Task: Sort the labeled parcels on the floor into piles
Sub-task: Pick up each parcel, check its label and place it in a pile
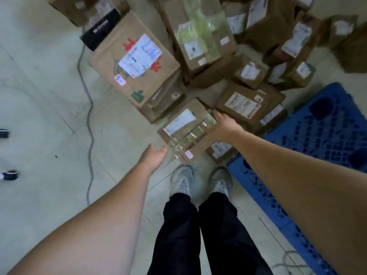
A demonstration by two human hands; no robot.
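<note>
Both arms reach down toward twelve o'clock. The right hand grips the taped parcel's far right edge; the left hand, fingers relaxed, touches its near-left corner, just ahead of the shoes.

1. Both forearms are bare, no sleeves in view.
2. Black loose trousers at six o'clock.
3. Grey-and-white laced trainers, toes toward twelve o'clock.
</note>
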